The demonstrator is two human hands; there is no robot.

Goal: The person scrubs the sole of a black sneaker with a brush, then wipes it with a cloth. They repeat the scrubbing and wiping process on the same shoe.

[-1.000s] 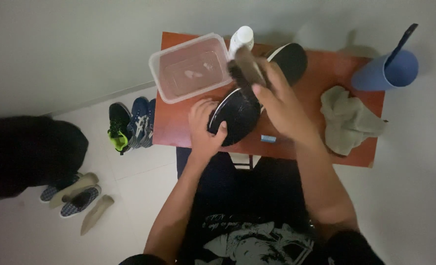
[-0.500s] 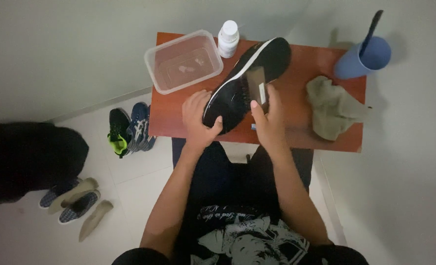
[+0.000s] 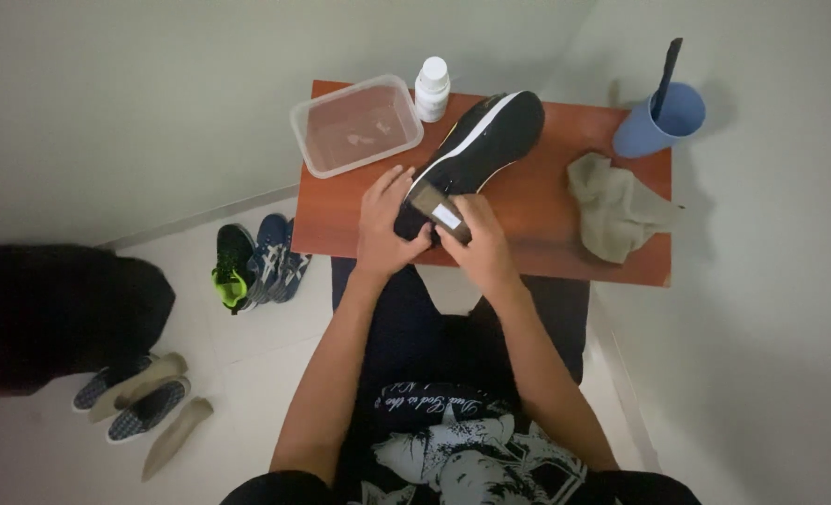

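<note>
A black shoe [image 3: 485, 140] with a white sole edge lies on its side on the small reddish-brown table [image 3: 537, 201]. My left hand [image 3: 384, 220] grips the shoe's near end. My right hand [image 3: 476, 238] holds a small brush [image 3: 437, 208] with a wooden back against that same end of the shoe. Both forearms reach forward from my lap.
A clear plastic tub [image 3: 354, 126] and a white bottle [image 3: 431, 89] stand at the table's far left. A beige cloth [image 3: 616, 206] lies at the right, near a blue cup [image 3: 658, 120] with a dark handle in it. Shoes [image 3: 252, 262] and sandals [image 3: 144, 407] lie on the floor at left.
My right hand has drawn the brush down the shoe from its middle to its near end. The left hand stays on the shoe.
</note>
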